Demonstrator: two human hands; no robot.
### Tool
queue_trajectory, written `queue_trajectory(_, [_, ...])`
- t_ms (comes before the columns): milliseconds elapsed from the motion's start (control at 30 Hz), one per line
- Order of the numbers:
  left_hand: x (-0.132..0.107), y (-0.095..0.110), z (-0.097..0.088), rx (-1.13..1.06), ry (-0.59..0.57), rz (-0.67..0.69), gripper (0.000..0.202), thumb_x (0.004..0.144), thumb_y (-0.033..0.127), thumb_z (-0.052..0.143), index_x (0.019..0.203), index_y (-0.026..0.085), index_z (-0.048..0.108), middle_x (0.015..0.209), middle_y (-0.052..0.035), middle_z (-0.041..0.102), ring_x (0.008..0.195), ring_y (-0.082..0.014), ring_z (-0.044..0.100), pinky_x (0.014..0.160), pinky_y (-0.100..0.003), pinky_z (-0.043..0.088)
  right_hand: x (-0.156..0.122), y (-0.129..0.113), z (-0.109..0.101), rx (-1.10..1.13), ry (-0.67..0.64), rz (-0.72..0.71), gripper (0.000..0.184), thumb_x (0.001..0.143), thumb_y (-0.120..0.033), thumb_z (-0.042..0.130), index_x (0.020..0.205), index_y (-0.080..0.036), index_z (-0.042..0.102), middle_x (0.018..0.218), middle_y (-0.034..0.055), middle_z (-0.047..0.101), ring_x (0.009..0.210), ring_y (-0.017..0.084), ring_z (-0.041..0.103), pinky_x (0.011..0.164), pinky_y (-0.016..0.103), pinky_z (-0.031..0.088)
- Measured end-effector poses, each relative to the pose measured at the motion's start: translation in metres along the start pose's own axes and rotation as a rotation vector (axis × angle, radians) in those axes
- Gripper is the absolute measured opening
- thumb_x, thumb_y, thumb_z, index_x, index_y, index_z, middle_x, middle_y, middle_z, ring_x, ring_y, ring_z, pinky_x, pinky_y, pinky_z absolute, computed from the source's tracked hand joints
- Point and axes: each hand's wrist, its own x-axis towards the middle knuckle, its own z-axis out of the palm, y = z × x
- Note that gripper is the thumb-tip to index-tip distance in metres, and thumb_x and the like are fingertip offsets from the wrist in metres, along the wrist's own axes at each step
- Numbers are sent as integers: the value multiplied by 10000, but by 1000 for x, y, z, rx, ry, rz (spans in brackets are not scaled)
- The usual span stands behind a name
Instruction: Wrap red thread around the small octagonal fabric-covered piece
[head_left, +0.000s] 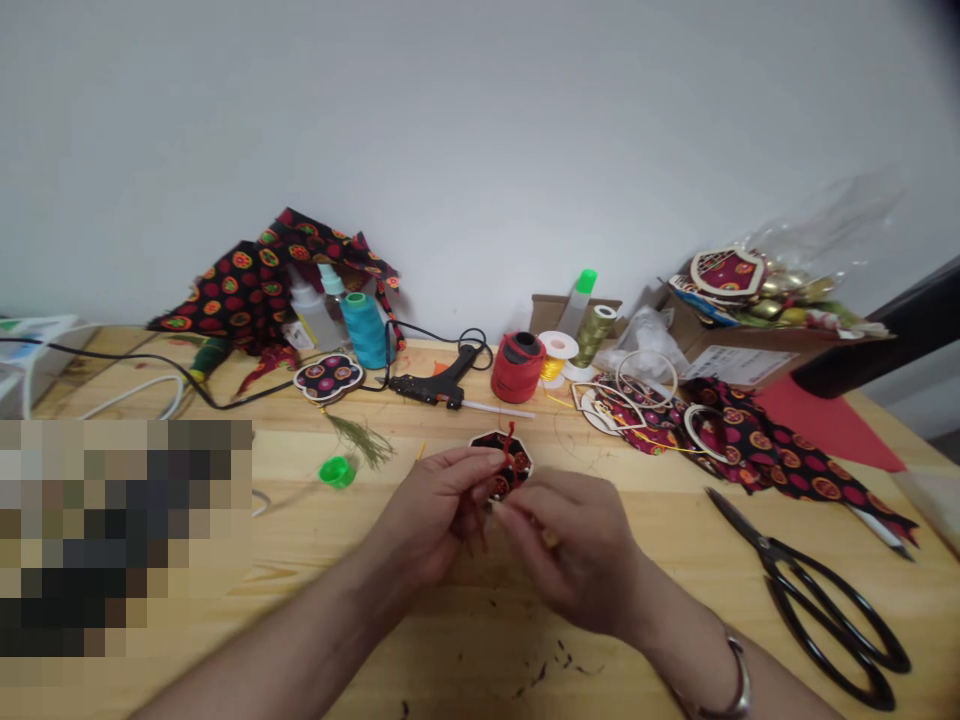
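Both my hands meet at the middle of the wooden table [465,650]. My left hand [439,510] pinches a red cord [508,440] against a small octagonal ornament [504,462] covered in black fabric with red and orange circles. My right hand [574,545] is closed too, its fingertips pinching the lower end of the same cord just under the ornament. A bracelet sits on my right wrist. Part of the ornament is hidden behind my fingers.
Black scissors [817,600] lie at the right. Behind are a glue gun [439,385], a red spool [519,366], a teal thread cone [366,330], patterned fabric [255,285], a green cap [337,471], wooden rings on fabric [701,425] and a cardboard box [750,355].
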Motion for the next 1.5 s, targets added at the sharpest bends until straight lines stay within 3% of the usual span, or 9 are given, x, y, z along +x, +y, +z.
queue_trajectory(133, [0,-1,0,90,18,33,128,656,237,638,621,118,606,403,91,293,347,-17,222,320,-161,106,9,7,-1,348,259,391,96,773,-245,529,785,-180,599,698,27,616,618,127,545,592,253,420])
queue_trajectory(267, [-1,-5,-1,186,1,31,156,668,266,628,703,119,663,400,74,381,341,-20,234,330,-180,123,16,16,3,776,200,592,150,688,-265,611,808,-176,595,726,18,628,610,130,562,584,259,446])
queue_trajectory(433, [-1,-10,-1,272,-35,31,125,636,253,651,670,139,688,591,-11,617,447,-52,414,387,-183,219,18,15,-1,737,181,608,149,694,-245,580,576,-157,559,545,-28,519,530,99,451,531,228,371])
queue_trajectory(567, [-4,-8,2,279,-32,61,66,620,221,658,613,161,685,583,-5,634,541,-90,511,500,-189,337,19,14,-3,702,153,623,178,691,-228,569,536,-153,526,511,-42,463,518,91,401,512,215,330])
queue_trajectory(700, [-6,-6,3,375,-28,67,93,648,207,626,584,160,675,487,25,583,411,-58,421,434,-193,290,21,16,-1,741,129,653,204,681,-225,585,508,-149,508,490,-46,446,498,83,385,496,211,316])
queue_trajectory(967, [-3,-9,3,249,33,73,72,649,216,633,649,163,682,613,4,643,431,-53,442,411,-181,276,16,16,1,1228,35,646,313,796,-399,466,802,-127,622,741,51,590,659,133,535,643,294,460])
queue_trajectory(1133, [-2,-8,2,153,-56,84,96,664,218,621,678,139,674,668,-34,651,599,-121,553,544,-213,389,17,15,1,1209,-37,692,311,784,-409,486,820,-135,629,584,11,565,530,103,532,489,223,447])
queue_trajectory(1367, [0,-7,0,289,22,102,166,670,282,621,688,123,663,430,47,483,348,-31,275,326,-175,154,19,17,0,1126,-26,763,230,703,-346,593,720,-121,635,467,-36,500,361,41,399,330,153,281])
queue_trajectory(1500, [-1,-6,2,302,41,99,147,663,269,626,680,130,671,373,79,391,335,-28,249,322,-173,146,19,17,0,1109,30,791,200,657,-300,637,701,-105,656,476,-15,533,361,25,324,340,164,202])
